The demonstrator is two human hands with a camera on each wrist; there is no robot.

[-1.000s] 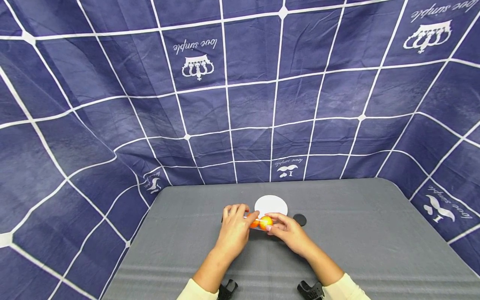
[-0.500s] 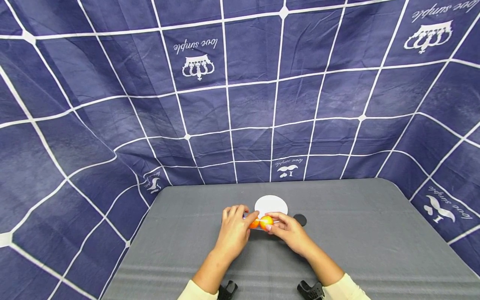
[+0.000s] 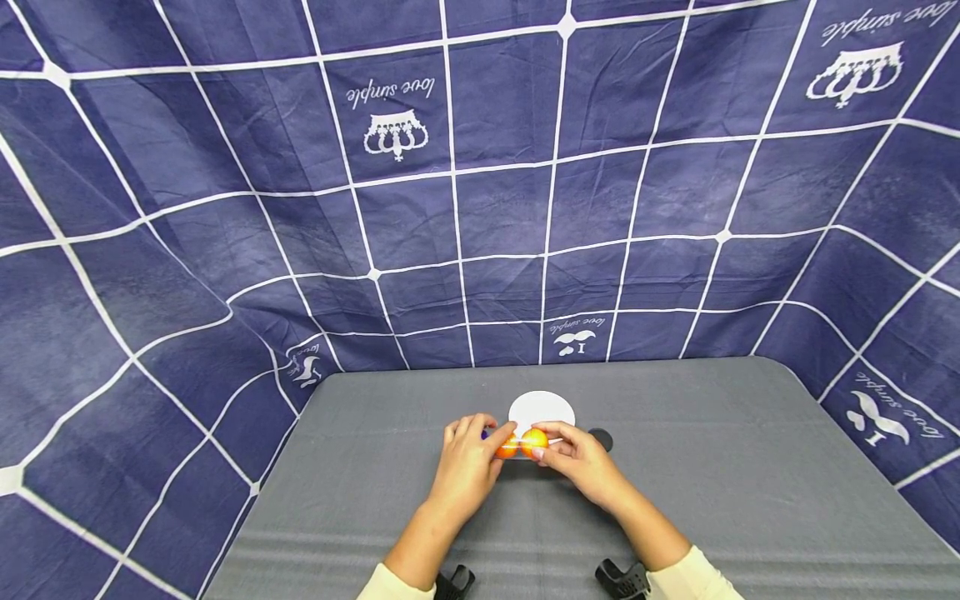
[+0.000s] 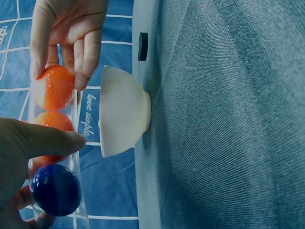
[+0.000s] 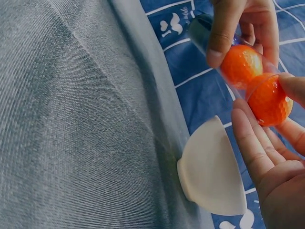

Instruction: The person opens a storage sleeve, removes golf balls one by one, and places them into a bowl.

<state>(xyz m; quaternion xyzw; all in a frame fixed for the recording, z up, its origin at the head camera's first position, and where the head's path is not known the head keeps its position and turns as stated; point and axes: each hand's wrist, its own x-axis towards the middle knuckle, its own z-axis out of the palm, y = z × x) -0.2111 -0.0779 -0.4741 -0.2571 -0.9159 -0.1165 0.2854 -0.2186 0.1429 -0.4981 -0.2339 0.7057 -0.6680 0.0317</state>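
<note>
My left hand [image 3: 467, 462] grips a clear plastic tube [image 4: 82, 210], its thumb lying across the middle. Inside the tube are a shiny dark blue ball [image 4: 56, 190] and an orange ball [image 5: 241, 66] partly covered by that hand. At the tube's right end, a second orange ball [image 5: 269, 101] with a dimpled-looking surface sits at the mouth. My right hand [image 3: 585, 467] pinches this end ball between thumb and fingers. A dark cap [image 5: 202, 29] closes the far end of the tube. Both hands hold the tube above the table, in front of a white bowl [image 3: 542, 408].
The bowl stands upright on the grey cloth-covered table [image 3: 712, 467]. A small black disc [image 3: 601, 439] lies right of it. Behind the table hangs a blue curtain [image 3: 502, 217] with white lines. Black wrist mounts [image 3: 621, 578] show near the sleeves.
The end orange ball and the right fingers have shifted slightly right. A small gap now shows between the two orange balls, and more blue shows beside the left thumb.
</note>
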